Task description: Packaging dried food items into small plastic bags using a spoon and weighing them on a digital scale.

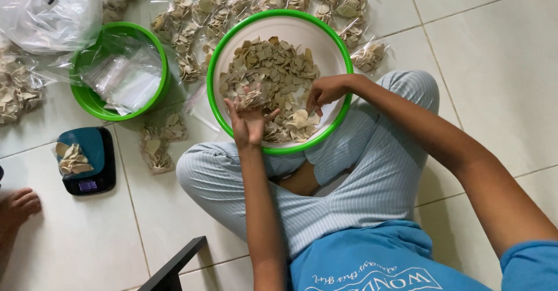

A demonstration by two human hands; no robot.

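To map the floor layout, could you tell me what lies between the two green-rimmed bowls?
In the head view, small filled clear bags lie between the smaller bowl and the large bowl.

Single head view: my camera looks steeply down from head height onto the tiled floor, lap and green-rimmed bowl, at arm's-length range.

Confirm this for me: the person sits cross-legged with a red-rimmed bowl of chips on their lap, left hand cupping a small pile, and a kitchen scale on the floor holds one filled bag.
Not quite: the bowl's rim is green, not red, as the head view shows. The rest stands: the left hand cups a small pile of chips, the right hand reaches into them, and the scale holds one filled bag.
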